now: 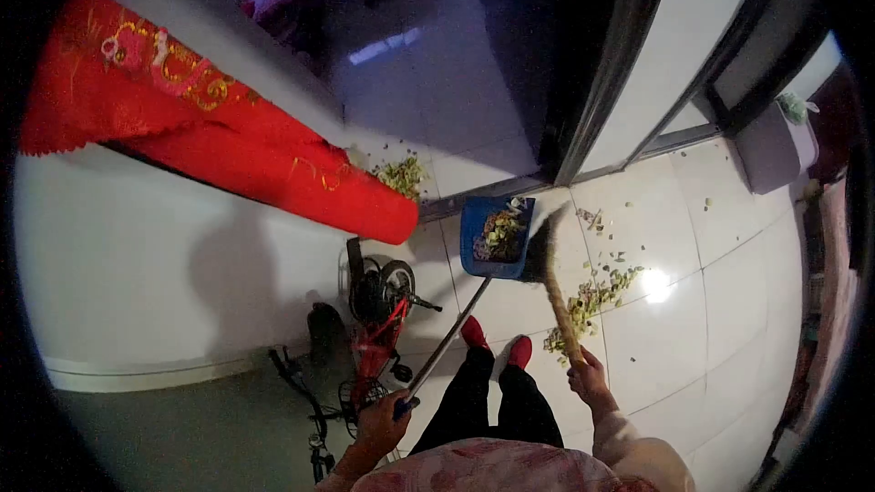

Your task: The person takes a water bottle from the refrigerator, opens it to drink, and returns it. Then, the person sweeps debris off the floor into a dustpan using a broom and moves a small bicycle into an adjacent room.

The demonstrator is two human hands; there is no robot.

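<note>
My left hand (381, 421) is wrapped round the handle (447, 339) of a long-handled dustpan. The blue pan (469, 241) rests on the tiled floor and holds a heap of yellow-green and brown scraps (500, 233). In my right hand (588, 377) is the handle of a broom (558, 302), held at a slant. The broom's head, partly blurred, is just right of the pan. Beside the broom, more yellow-green scraps (597, 295) lie strewn over the tiles.
Another pile of scraps (401, 177) lies by the doorway. A small red bicycle (378, 328) stands at left, below a red hanging cloth (273, 169) with gold decoration. A grey bin (775, 150) is at the far right. My red shoes (519, 352) are between the tools.
</note>
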